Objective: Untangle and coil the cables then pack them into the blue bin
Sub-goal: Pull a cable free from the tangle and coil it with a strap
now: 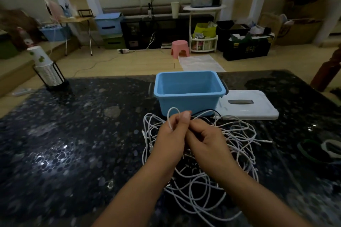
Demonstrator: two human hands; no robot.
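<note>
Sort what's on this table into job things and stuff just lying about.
Job things: tangled white cables, black cable, blue bin, its white lid, left hand and right hand pinching a cable.

Lying about: paper cup stack, tape rolls.

Just before the blue bin [188,96], both hands, left [170,137] and right [206,141], pinched white cables [238,134] above the tangle.

A dark speckled worktop [73,134] is carrying a blue bin [188,96], a white lid [247,105] (just beside it), tangled cables [238,134] and 1 cup stack [47,70].
</note>
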